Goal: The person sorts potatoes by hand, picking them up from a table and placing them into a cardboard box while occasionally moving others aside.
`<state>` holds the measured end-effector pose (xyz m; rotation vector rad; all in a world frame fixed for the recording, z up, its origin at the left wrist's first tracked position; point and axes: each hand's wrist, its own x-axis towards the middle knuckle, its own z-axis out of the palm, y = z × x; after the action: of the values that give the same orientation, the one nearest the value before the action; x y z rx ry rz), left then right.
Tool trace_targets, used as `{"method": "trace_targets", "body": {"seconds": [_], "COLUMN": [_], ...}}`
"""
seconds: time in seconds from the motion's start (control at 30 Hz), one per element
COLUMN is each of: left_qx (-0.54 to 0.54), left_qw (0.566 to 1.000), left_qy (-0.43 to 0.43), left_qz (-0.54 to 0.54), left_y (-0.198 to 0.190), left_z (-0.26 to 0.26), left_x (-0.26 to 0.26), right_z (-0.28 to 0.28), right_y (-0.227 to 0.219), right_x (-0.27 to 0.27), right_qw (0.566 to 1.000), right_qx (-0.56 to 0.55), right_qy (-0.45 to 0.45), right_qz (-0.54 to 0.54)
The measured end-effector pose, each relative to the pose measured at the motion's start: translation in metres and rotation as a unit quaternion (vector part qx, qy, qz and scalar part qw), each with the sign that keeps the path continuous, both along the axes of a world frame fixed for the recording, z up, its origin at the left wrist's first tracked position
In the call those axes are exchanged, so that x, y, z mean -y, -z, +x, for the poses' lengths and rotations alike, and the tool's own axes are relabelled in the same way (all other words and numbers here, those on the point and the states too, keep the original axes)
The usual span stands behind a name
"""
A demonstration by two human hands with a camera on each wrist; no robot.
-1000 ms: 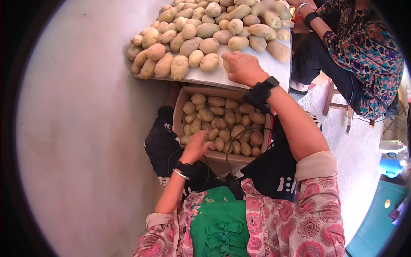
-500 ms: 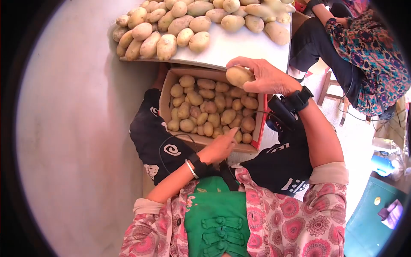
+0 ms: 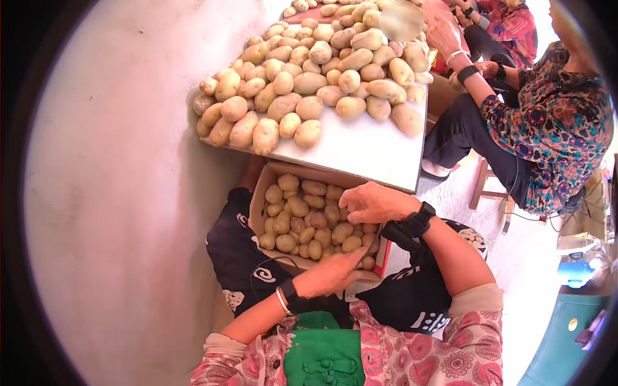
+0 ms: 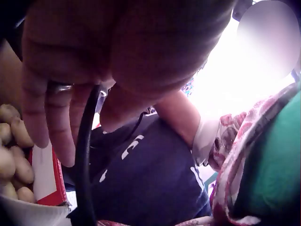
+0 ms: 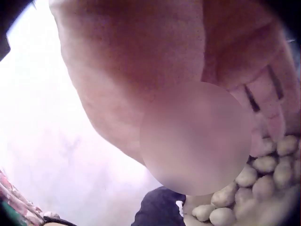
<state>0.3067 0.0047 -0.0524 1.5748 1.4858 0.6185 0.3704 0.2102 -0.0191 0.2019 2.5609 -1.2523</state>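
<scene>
My right hand [image 3: 378,202] hangs over the cardboard box [image 3: 259,204], its fingers reaching down toward the potatoes [image 3: 297,207] inside. No potato shows in its grasp. In the right wrist view, the fingers [image 5: 263,101] stretch close to the potatoes [image 5: 265,164], and a blurred disc hides part of the hand. Over the box's near right corner, my left hand [image 3: 331,275] reaches with fingers extended. Nothing lies against its palm [image 4: 94,42] in the left wrist view.
Beyond the box stands a white table [image 3: 380,145] heaped with potatoes [image 3: 309,83]. Black cables run from my wrists. At right, a person in a patterned top [image 3: 566,141] sits by a wooden stool [image 3: 483,183]; another person [image 3: 515,32] sits farther back. A teal cabinet [image 3: 566,334] stands lower right.
My right hand took a potato from the table's edge and brought it over the box; the potato no longer shows in its grasp. My left hand moved right, over the box's near edge.
</scene>
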Motion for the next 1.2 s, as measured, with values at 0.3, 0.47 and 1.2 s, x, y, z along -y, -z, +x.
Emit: {"method": "trace_targets", "body": {"seconds": [0.3,0.47,1.2], "left_qx": [-0.371,-0.551,-0.352], "left_qw": [0.851,0.778,0.923], "left_qy": [-0.259,-0.252,-0.097], "left_qz": [0.266,0.163,0.121], "left_y": [-0.038,-0.002,0.008], "left_z": [-0.108,-0.134,-0.027], "left_x": [-0.088,-0.129,-0.016], "right_z": [0.000,0.004,0.019], "right_y": [0.011,0.029,0.028], "right_x": [-0.016,-0.012,-0.019], "right_qw": [0.977,0.962,0.964], "right_qx": [-0.159,-0.190,-0.193], "right_qy": [0.107,0.152,0.148], "right_qz": [0.095,0.126,0.110]}}
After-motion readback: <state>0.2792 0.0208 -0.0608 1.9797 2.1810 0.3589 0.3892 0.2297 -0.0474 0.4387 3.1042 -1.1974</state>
